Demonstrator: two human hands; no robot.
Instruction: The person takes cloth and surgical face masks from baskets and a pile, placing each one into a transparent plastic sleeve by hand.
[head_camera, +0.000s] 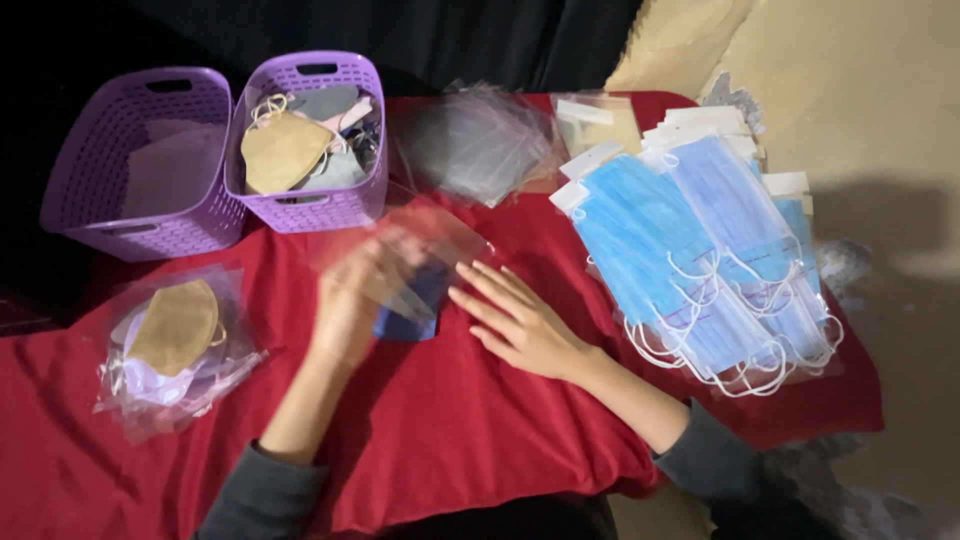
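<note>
Head view: I judge bagging underway, my blurred left hand (350, 300) gripping a clear bag (430, 245) over a dark mask (410, 310), right hand (515, 320) flat and empty beside it, sealing likely next.

Clear plastic sleeve (425, 240) tilted above the red cloth, dark blue mask (412, 305) partly beneath it.

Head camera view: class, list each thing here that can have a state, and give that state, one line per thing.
Left hand: blurred, holding a clear bag with a dark mask.
Right hand: open, flat on the red cloth.
Clear bag: lifted, blurred.
Left basket: upright, pale contents.
Right basket: upright, filled with masks.
Blue masks: fanned in a pile.
Bagged masks: stacked flat.
</note>
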